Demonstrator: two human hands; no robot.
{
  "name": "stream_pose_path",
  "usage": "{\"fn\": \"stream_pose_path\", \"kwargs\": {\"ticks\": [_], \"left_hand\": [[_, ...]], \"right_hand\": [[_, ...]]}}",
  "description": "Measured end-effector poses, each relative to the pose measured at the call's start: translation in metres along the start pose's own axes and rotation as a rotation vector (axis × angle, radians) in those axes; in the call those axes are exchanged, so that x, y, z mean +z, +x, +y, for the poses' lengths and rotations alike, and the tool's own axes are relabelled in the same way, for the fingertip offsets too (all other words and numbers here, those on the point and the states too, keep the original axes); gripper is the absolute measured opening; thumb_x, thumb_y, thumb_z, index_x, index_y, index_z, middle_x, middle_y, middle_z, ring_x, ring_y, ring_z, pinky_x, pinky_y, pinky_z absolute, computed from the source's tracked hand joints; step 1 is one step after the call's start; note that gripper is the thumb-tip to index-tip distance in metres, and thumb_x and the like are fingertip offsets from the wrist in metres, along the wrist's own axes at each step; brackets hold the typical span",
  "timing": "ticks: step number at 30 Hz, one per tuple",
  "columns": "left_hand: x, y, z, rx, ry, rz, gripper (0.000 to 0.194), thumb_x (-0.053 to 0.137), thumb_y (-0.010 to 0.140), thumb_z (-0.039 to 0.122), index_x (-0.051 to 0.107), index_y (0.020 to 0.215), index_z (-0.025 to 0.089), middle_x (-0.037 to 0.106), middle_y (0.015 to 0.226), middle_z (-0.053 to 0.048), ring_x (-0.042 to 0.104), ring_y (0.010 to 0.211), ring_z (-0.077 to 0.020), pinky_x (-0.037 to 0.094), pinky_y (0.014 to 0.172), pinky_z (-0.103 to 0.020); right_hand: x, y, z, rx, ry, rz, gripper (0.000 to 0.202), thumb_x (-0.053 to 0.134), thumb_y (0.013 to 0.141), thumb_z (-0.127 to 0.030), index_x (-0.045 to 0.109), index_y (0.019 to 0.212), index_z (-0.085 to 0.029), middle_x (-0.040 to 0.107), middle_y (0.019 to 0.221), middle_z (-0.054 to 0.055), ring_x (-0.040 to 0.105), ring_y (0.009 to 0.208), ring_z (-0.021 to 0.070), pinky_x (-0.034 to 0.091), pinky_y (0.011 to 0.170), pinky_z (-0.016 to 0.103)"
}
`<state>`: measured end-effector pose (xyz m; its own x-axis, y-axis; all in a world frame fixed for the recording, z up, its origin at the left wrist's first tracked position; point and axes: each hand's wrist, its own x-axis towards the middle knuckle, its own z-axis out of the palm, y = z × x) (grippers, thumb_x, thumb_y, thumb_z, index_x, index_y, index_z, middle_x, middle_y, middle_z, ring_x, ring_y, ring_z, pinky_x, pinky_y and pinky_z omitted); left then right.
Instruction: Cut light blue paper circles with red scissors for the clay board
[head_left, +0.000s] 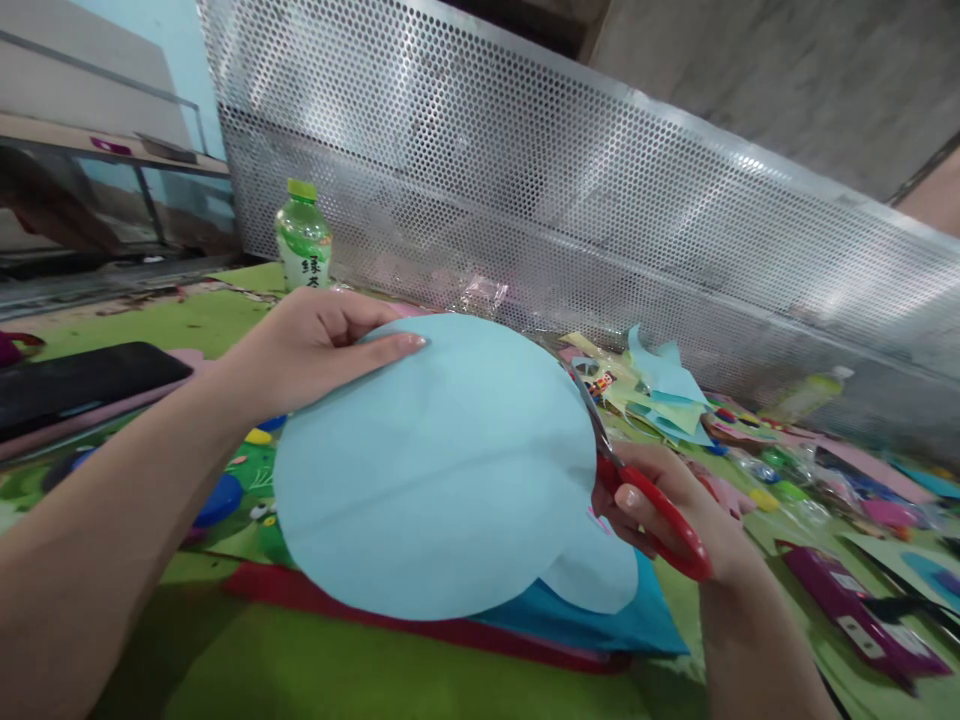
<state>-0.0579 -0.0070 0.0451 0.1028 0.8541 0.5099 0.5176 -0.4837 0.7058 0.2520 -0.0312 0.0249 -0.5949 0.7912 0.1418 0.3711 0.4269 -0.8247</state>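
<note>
A large rounded sheet of light blue paper (435, 470) is held up in front of me, with a faint crease across it. My left hand (330, 340) pinches its upper left edge, thumb on the near face. In my right hand (667, 500) is a pair of scissors (664, 520) with red handles, fingers through the loops. Its blades lie along the paper's right edge, pointing up and away. Below the sheet, a smaller light blue rounded piece (600, 575) rests on a darker blue sheet (652, 610) and a red one (337, 600).
A green tea bottle (304, 235) stands behind my left hand. At left lies a black phone (90, 380). Paper scraps (667, 385) heap up before a perforated metal panel (465, 150). A purple power strip (862, 615) with a cord lies at right on the green table (375, 670).
</note>
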Motion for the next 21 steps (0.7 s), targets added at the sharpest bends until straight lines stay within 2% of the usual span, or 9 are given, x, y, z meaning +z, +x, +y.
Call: {"fn": "stream_pose_path", "kwargs": {"ticks": [4,9,14,21], "left_hand": [[-0.0010,0.0001,-0.0023,-0.023,-0.010,-0.003,0.026,0.061,0.072,0.041,0.070,0.073,0.016,0.056,0.048,0.005,0.047,0.041,-0.0060,0.035,0.034,-0.013],[-0.0031,-0.0001,-0.0046,0.015,0.024,0.012,0.028,0.061,0.072,0.042,0.070,0.073,0.016,0.058,0.053,0.004,0.050,0.046,-0.0070,0.042,0.044,-0.016],[-0.0061,-0.0005,-0.0043,0.000,0.050,0.009,0.028,0.061,0.071,0.042,0.070,0.070,0.015,0.054,0.050,0.005,0.047,0.043,-0.0056,0.037,0.039,-0.014],[-0.0060,0.0004,-0.0069,0.018,0.030,-0.079,0.029,0.058,0.073,0.041,0.070,0.077,0.015,0.063,0.059,0.001,0.053,0.046,-0.0092,0.038,0.037,-0.016]], "right_hand": [[0.0000,0.0011,-0.0021,0.044,0.004,0.000,0.049,0.049,0.075,-0.064,0.043,0.061,-0.018,0.033,0.044,-0.007,0.027,0.036,0.0049,0.023,0.037,0.022],[0.0000,0.0016,-0.0042,0.093,-0.002,-0.003,0.051,0.050,0.071,-0.067,0.042,0.059,-0.018,0.032,0.042,-0.007,0.027,0.035,0.0050,0.019,0.036,0.021],[-0.0009,0.0030,-0.0048,0.087,-0.019,-0.013,0.050,0.052,0.072,-0.065,0.039,0.057,-0.019,0.032,0.044,-0.007,0.028,0.038,0.0052,0.019,0.036,0.021],[-0.0036,0.0013,-0.0025,0.056,-0.038,-0.062,0.050,0.049,0.074,-0.064,0.044,0.063,-0.017,0.035,0.050,-0.005,0.028,0.041,0.0055,0.020,0.038,0.021]]}}
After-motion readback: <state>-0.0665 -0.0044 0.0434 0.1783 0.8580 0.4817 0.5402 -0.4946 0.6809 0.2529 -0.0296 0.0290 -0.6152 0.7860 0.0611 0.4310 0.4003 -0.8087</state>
